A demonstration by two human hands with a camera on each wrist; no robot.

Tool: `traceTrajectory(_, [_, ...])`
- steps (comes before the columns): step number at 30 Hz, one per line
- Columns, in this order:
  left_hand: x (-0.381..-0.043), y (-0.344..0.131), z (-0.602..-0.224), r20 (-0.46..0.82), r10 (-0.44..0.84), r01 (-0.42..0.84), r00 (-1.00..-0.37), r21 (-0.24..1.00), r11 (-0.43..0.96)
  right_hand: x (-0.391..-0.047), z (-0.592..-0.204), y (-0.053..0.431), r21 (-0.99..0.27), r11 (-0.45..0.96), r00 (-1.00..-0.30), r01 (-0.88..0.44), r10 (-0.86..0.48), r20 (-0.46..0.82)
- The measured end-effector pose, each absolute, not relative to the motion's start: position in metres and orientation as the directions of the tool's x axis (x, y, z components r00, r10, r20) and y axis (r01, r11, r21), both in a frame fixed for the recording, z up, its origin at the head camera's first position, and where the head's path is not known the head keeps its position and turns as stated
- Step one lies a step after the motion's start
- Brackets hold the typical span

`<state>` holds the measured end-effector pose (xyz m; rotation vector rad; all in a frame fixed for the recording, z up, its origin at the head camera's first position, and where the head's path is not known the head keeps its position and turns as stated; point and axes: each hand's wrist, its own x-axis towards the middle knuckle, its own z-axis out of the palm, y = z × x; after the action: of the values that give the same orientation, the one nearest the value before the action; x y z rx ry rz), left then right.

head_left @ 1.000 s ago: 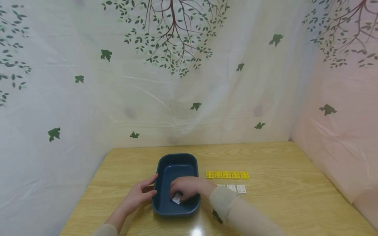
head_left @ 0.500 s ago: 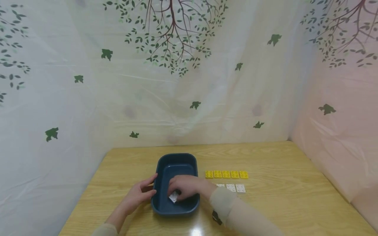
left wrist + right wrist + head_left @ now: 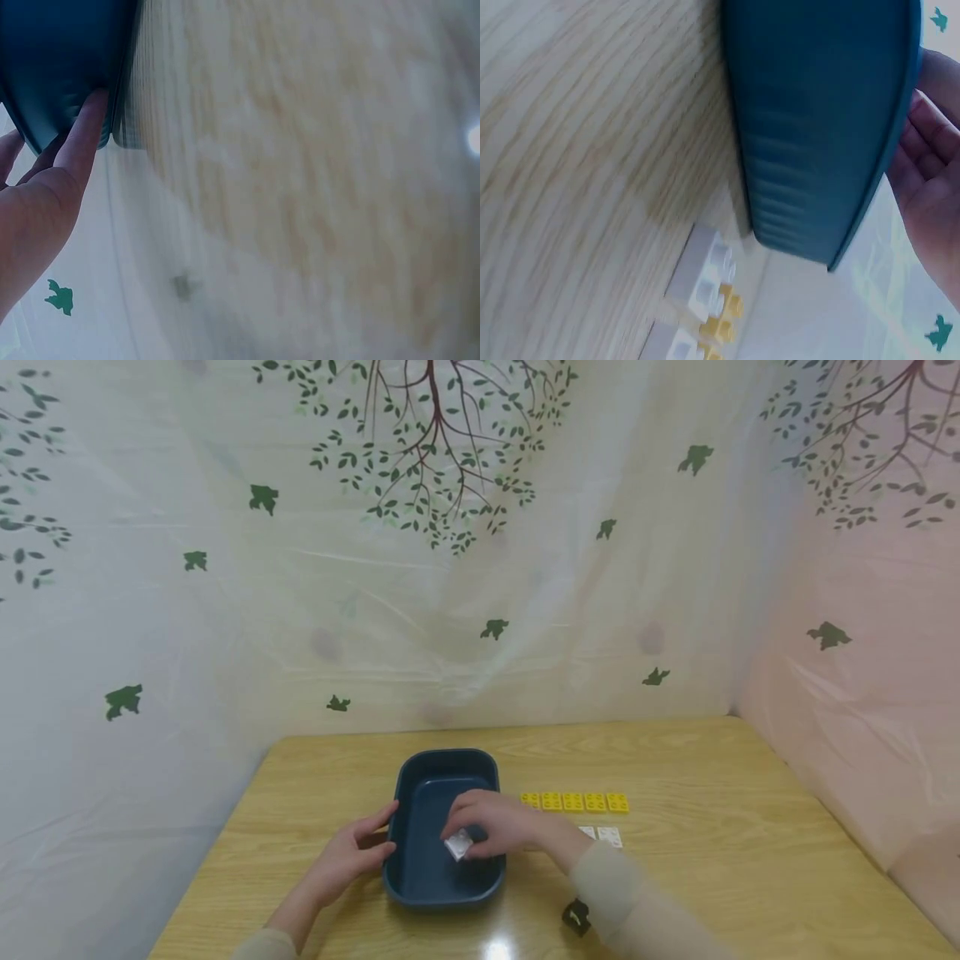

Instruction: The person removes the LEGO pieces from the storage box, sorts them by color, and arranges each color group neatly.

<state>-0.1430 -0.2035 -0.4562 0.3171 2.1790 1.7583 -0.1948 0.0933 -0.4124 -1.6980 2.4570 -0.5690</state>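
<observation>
My right hand (image 3: 495, 822) pinches a white toy building brick (image 3: 458, 844) between thumb and fingers, over the inside of a dark blue rectangular bin (image 3: 442, 906). In the right wrist view that hand (image 3: 934, 169) reaches over the rim, and the bin's wall hides the brick. My left hand (image 3: 341, 864) touches the bin's left side, thumb and fingers spread along the wall. The left wrist view has the left thumb lying straight against the bin's outer wall (image 3: 64, 52). Right of the bin, white bricks (image 3: 610, 837) lie in a row, partly covered by the right arm.
A row of several yellow bricks (image 3: 573, 802) lies behind the white ones on the wooden table (image 3: 720, 860). Light sheeting (image 3: 420, 635) with printed branches and green leaf shapes hangs behind and at both sides. A dark device (image 3: 576, 917) sits at the right wrist.
My right hand has risen from the bin's floor and shifted right and away from me, with the white brick still pinched. The left hand has stayed at the bin's side.
</observation>
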Motion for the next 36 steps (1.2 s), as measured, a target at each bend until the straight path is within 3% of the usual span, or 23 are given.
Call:
traceTrajectory(11, [-0.148, -0.203, -0.458, -0.099, 0.376, -0.024, -0.921, 0.98, 0.197, -0.193, -0.41, 0.137, -0.398, 0.375, -0.474, -0.837, -0.86, 0.187])
traceTrajectory(19, [-0.151, -0.203, -0.459, -0.094, 0.387, -0.019, -0.917, 0.981, 0.193, -0.196, -0.414, 0.17, -0.374, 0.35, -0.464, -0.859, -0.84, 0.28])
traceTrajectory(30, [-0.154, -0.202, -0.457, -0.097, 0.375, -0.017, -0.922, 0.977, 0.211, -0.199, -0.42, 0.213, -0.397, 0.391, -0.52, -0.83, -0.801, 0.297])
traceTrajectory(36, [-0.156, -0.202, -0.458, -0.096, 0.38, -0.021, -0.92, 0.98, 0.198, -0.199, -0.425, 0.236, -0.417, 0.469, -0.593, -0.779, -0.767, 0.244])
